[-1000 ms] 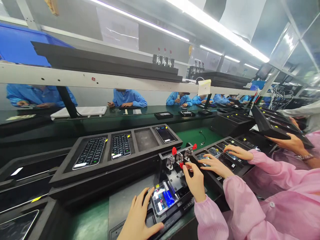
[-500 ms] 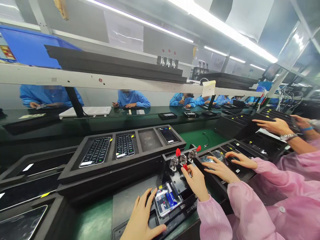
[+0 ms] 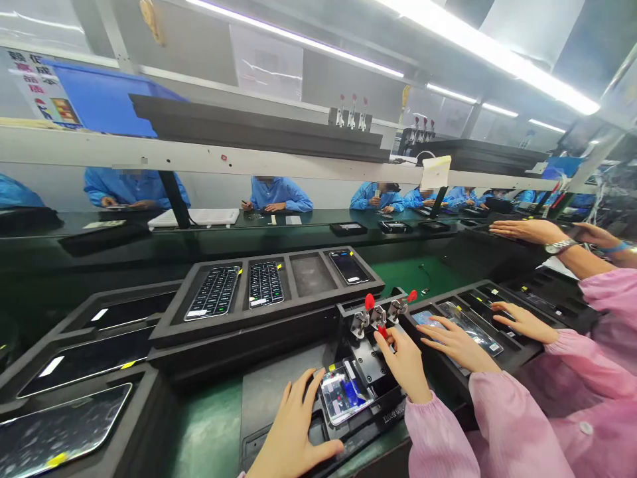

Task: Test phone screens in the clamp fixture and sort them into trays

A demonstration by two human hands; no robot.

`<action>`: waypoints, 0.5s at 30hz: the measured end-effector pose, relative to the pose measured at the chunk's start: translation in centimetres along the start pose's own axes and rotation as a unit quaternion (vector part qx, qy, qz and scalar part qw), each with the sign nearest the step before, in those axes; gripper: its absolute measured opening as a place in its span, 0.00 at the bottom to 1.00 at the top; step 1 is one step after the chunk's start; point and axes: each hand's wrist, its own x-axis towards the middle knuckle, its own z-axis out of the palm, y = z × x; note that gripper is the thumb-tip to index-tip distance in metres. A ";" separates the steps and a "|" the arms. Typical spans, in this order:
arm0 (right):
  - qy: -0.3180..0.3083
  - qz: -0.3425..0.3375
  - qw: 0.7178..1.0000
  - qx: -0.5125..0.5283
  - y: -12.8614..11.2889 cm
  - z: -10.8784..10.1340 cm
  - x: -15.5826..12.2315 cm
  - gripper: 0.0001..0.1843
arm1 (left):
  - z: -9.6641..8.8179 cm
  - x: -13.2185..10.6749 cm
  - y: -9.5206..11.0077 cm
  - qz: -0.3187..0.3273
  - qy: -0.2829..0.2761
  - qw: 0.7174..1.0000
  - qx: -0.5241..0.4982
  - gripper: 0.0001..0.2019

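A black clamping fixture (image 3: pixel 343 326) with several red-tipped toggle clamps (image 3: pixel 377 317) stands on the bench in front of me. In it lies a phone (image 3: pixel 340 396) with a shiny face, a blue patch and a yellow tab, its far end under the fixture's metal block (image 3: pixel 371 365). My left hand (image 3: pixel 293 428) lies at the phone's left side, fingers spread and thumb reaching along the near edge. With my right hand (image 3: pixel 407 366) I grip a red clamp handle (image 3: pixel 382 332); the fingers partly hide it.
Black foam trays hold phones: a stepped tray (image 3: pixel 164 338) at left and another tray (image 3: pixel 308 302) behind the fixture. To the right, a co-worker's hands (image 3: pixel 458 344) rest over a phone tray (image 3: pixel 478 292). Farther back, another person's hand (image 3: pixel 527 232) touches black trays. A shelf (image 3: pixel 298 166) crosses above.
The view has turned slightly left, so things sit farther right. My hands keep their places at the phone and clamp. At far right, the trays by a co-worker's hand have shifted.
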 end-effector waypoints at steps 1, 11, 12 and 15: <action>0.002 -0.001 1.000 0.001 0.0 0.0 0.0 0.22 | 0.0 0.0 0.1 -0.002 0.001 1.000 -0.003 0.47; 0.006 -0.001 1.000 -0.004 0.1 0.1 0.0 0.22 | 0.0 0.0 0.1 -0.002 0.004 1.000 -0.013 0.46; 0.004 0.001 1.000 -0.004 0.2 0.1 0.0 0.22 | 0.0 0.0 0.1 0.000 0.007 1.000 -0.010 0.46; 0.001 0.004 1.000 0.000 0.2 0.1 0.0 0.21 | 0.1 0.0 0.0 0.003 0.007 1.000 0.004 0.46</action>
